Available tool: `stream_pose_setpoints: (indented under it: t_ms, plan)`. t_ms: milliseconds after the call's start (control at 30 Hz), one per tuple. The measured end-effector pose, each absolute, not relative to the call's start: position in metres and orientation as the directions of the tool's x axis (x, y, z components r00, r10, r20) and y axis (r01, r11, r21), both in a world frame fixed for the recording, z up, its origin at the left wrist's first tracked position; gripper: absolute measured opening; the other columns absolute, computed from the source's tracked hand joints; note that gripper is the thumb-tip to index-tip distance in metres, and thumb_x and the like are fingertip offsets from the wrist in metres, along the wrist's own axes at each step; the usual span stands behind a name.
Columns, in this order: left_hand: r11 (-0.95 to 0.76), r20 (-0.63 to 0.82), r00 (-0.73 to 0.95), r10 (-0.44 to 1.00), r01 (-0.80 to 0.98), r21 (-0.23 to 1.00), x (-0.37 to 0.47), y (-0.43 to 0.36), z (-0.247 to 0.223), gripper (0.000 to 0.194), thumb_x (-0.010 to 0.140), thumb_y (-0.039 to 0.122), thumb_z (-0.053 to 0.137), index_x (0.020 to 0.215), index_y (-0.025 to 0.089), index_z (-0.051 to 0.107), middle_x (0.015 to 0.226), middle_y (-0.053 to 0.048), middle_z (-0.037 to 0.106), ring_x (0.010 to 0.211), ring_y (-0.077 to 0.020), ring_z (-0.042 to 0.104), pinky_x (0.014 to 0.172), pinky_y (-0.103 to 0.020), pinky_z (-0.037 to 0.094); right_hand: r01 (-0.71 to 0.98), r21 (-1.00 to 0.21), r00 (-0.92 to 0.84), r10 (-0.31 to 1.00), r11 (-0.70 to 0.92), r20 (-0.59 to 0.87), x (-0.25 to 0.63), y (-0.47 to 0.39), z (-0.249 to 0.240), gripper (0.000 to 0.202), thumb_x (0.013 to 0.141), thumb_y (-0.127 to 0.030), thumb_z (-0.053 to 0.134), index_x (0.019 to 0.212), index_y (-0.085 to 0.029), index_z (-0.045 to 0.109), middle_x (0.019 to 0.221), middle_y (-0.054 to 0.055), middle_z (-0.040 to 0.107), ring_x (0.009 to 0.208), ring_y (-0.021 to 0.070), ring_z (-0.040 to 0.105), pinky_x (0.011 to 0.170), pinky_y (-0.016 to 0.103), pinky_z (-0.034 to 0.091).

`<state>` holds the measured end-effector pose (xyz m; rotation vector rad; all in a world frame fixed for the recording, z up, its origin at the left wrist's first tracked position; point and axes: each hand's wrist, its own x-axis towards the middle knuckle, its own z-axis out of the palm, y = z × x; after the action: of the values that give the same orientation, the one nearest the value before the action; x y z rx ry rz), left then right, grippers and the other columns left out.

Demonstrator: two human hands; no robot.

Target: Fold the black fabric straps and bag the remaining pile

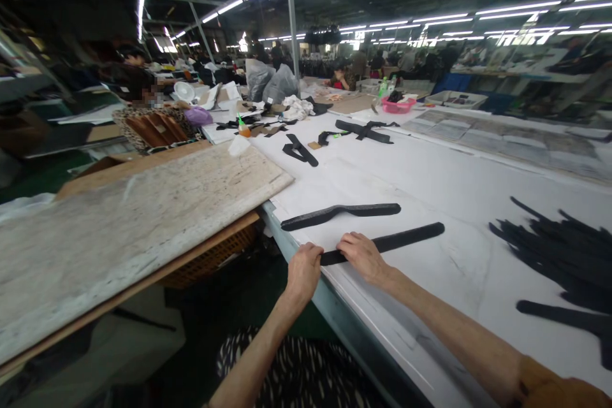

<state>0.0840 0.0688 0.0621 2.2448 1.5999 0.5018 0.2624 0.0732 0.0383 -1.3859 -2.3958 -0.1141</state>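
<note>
A long black fabric strip (406,239) lies across the near edge of the white-covered table (444,185). At its near end my left hand (305,271) is closed, pinching the tip by the table edge. My right hand (362,255) has its fingers bent down on the same strip a little further along; its fingertips are partly hidden, and it seems to grip or press the fabric. Just beyond lies a second black strip (342,213), slightly wavy. On the right is a pile of similar black strips (559,248), with one strip (559,312) nearer me.
A worn pale board (143,217) stands to the left, above an orange crate (210,258). Further back are black pieces (301,150), an orange bottle (243,127), a pink basket (398,104) and grey bags (280,84). A person (131,80) is at the left.
</note>
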Motion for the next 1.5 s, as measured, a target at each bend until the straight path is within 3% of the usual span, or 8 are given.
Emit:
stream_pose_setpoints:
  t_ms: [133,400,833,1033,1333,1433,1500]
  plan:
    - [-0.394,0.116,0.377,0.919,0.868,0.302,0.081,0.067,0.059,0.028,0.084,0.007,0.042,0.091,0.021,0.066,0.089,-0.004,0.063,0.090,-0.0185,0.055,0.074,-0.028,0.046,0.817,-0.022,-0.514,0.746,0.576,0.423,0.265,0.073,0.034,0.019,0.089,-0.013,0.048,0.075,-0.019,0.061,0.076,0.003,0.056,0.074,0.0169,0.046,0.070,0.029,0.036]
    - [-0.597,0.205,0.574,0.793,0.799,0.072,0.072,0.065,0.047,0.022,0.084,0.006,0.043,0.090,0.017,0.061,0.087,-0.005,0.059,0.083,-0.0203,0.051,0.077,-0.034,0.047,0.728,0.051,-0.644,0.656,0.684,0.392,0.271,0.066,0.040,0.019,0.090,-0.011,0.044,0.083,-0.016,0.061,0.082,0.004,0.056,0.077,0.0173,0.045,0.069,0.030,0.036]
    - [-0.730,0.195,0.713,0.674,0.683,0.023,0.061,0.064,0.047,0.024,0.089,0.011,0.038,0.102,0.016,0.057,0.092,-0.008,0.057,0.087,-0.0217,0.049,0.079,-0.036,0.045,0.615,0.207,-0.787,0.572,0.761,0.233,0.277,0.067,0.045,0.019,0.089,-0.008,0.041,0.089,-0.015,0.059,0.084,0.004,0.054,0.078,0.0180,0.045,0.069,0.030,0.038]
    - [-0.752,0.223,0.740,0.634,0.657,-0.042,0.061,0.066,0.048,0.021,0.087,0.011,0.041,0.100,0.014,0.058,0.088,-0.008,0.057,0.083,-0.0225,0.050,0.074,-0.036,0.044,0.602,0.252,-0.798,0.561,0.758,0.218,0.272,0.066,0.050,0.022,0.090,-0.011,0.042,0.107,-0.016,0.055,0.084,0.004,0.055,0.077,0.0183,0.046,0.067,0.031,0.037]
    - [-0.669,0.309,0.632,0.710,0.743,0.020,0.038,0.059,0.032,0.049,0.078,-0.003,0.038,0.116,0.020,0.058,0.110,-0.010,0.058,0.097,-0.0229,0.053,0.084,-0.037,0.046,0.617,0.292,-0.787,0.577,0.731,0.220,0.270,0.064,0.052,0.026,0.087,-0.008,0.046,0.110,-0.018,0.053,0.085,0.004,0.055,0.077,0.0186,0.047,0.065,0.032,0.035]
    - [-0.604,0.340,0.537,0.772,0.786,0.129,0.035,0.055,0.024,0.051,0.076,-0.003,0.036,0.114,0.020,0.060,0.110,-0.010,0.059,0.094,-0.0226,0.055,0.082,-0.038,0.047,0.622,0.302,-0.783,0.582,0.722,0.221,0.271,0.062,0.052,0.026,0.087,-0.008,0.047,0.110,-0.017,0.053,0.086,0.004,0.055,0.078,0.0188,0.047,0.065,0.032,0.034]
    - [-0.505,0.364,0.396,0.843,0.816,0.282,0.034,0.054,0.021,0.047,0.076,-0.002,0.033,0.108,0.018,0.063,0.109,-0.011,0.060,0.094,-0.0224,0.056,0.082,-0.038,0.047,0.621,0.304,-0.783,0.583,0.722,0.217,0.272,0.061,0.053,0.026,0.086,-0.008,0.048,0.110,-0.017,0.052,0.087,0.004,0.054,0.079,0.0187,0.047,0.065,0.032,0.034]
